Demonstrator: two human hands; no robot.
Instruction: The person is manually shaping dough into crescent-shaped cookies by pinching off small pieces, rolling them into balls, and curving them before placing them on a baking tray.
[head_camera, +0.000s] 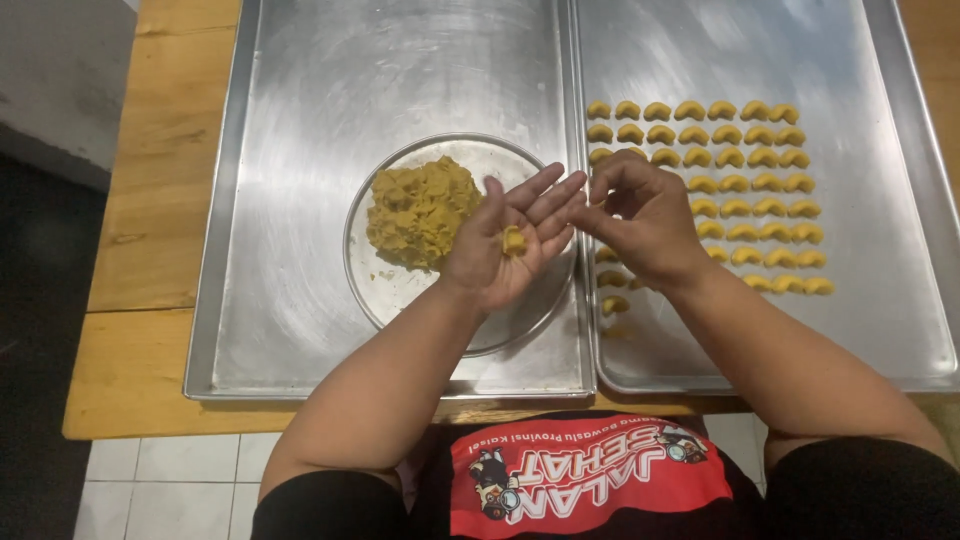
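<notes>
A small lump of yellow dough (514, 240) lies in the open, upturned palm of the left hand (510, 245), fingers spread toward one o'clock and closed on nothing. Just beside it at three o'clock, the right hand (640, 222) hangs with its fingers curled and pinched loosely together — whether they hold anything cannot be told. At nine o'clock from the left hand sits the dough mound (420, 210) on a round metal plate (400, 285), inside the left tray (290, 300). The right tray (880, 300) carries rows of crescent-shaped cookies (735, 185) — behind and around the right hand.
</notes>
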